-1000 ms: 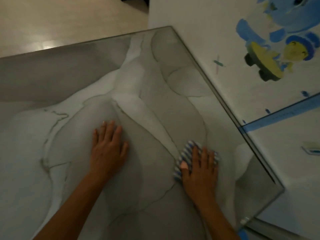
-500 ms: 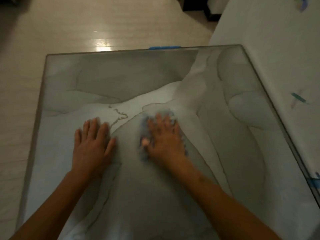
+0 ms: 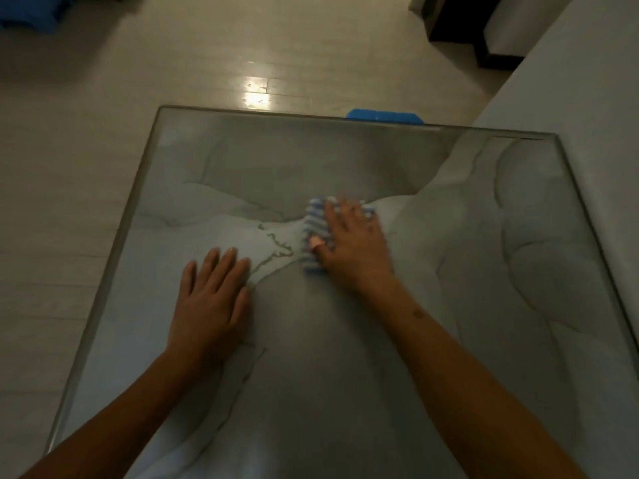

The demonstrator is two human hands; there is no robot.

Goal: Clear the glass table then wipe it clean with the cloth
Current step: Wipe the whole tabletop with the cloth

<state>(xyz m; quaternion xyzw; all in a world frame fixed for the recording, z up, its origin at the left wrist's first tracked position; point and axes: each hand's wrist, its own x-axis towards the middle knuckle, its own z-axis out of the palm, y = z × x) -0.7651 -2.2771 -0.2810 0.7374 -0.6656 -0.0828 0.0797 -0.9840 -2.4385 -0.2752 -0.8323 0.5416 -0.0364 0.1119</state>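
Observation:
The glass table point(image 3: 432, 174) has a grey marbled top and fills most of the head view. A blue-and-white striped cloth point(image 3: 313, 233) lies folded near the table's middle. My right hand point(image 3: 356, 243) presses flat on the cloth, fingers spread, covering its right part. My left hand point(image 3: 211, 299) rests flat on the bare glass to the left of the cloth, palm down, holding nothing. Both forearms reach in from the bottom edge.
Pale wooden floor point(image 3: 69, 150) surrounds the table on the left and far side. A blue object point(image 3: 383, 116) peeks out behind the far edge. A pale surface point(image 3: 587, 81) runs along the right side, with dark furniture point(image 3: 460, 25) beyond it.
My right hand has swept the cloth from the table's near right corner leftward and away from me to the middle. My left hand stays flat on the glass; my view has shifted left.

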